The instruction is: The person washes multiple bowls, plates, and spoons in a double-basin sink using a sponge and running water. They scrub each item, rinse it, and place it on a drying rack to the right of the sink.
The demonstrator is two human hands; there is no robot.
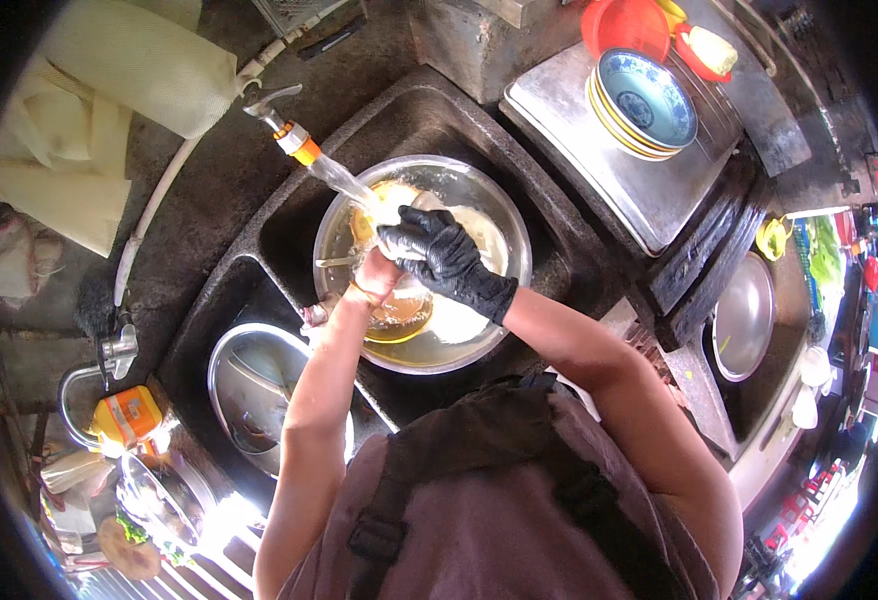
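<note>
A wide stainless steel basin [515, 300] stands in a dark stone sink [439, 94] before me. Over it my two hands meet under running water from a tap with an orange collar [305, 150]. My right hand [446, 259], in a black glove, curls its fingers over a pale object [428, 201]; glare and splashing water blur its shape. My left hand [379, 276], bare with a band at the wrist, is pressed against the right one, and its fingers are mostly hidden. Beneath them, a yellow-rimmed bowl [401, 334] lies in the basin's water.
Left of the divider, another metal basin [248, 352] sits in the second sink bowl. Stacked blue-patterned bowls [645, 101] and a red plastic container [623, 30] stand on a metal surface [559, 105] at upper right. An orange-yellow jug [128, 420] is at lower left.
</note>
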